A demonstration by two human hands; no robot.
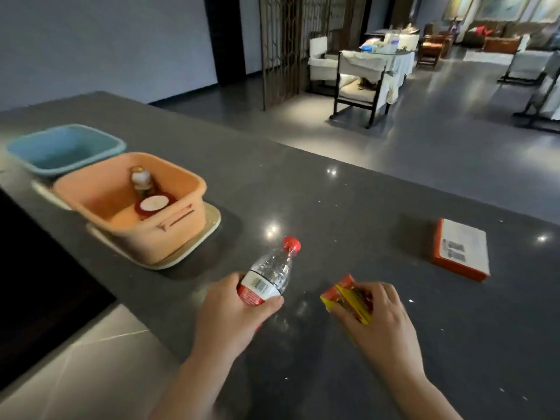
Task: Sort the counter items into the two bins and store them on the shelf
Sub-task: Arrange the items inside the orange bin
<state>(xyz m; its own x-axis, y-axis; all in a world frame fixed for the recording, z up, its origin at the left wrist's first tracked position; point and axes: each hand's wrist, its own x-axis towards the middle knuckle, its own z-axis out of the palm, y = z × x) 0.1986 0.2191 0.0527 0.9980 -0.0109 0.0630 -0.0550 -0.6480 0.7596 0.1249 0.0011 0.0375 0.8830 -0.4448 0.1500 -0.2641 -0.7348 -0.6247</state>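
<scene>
My left hand [230, 313] grips a clear water bottle [272, 269] with a red cap and red label, tilted over the dark counter [333, 201]. My right hand [381, 316] holds a small red and yellow carton [345, 298] just above the counter. To the left stands an orange bin [181, 219] with a small bottle and a round red-rimmed item inside. Behind it sits a blue bin [91, 137] whose inside shows nothing. An orange and white box [463, 248] lies flat at the right.
The orange bin rests on a pale tray [209, 231]. The counter's near edge drops to a light tiled floor [91, 344] at lower left. Beyond the far edge are chairs [360, 86] and a laid table [391, 53] on a grey floor.
</scene>
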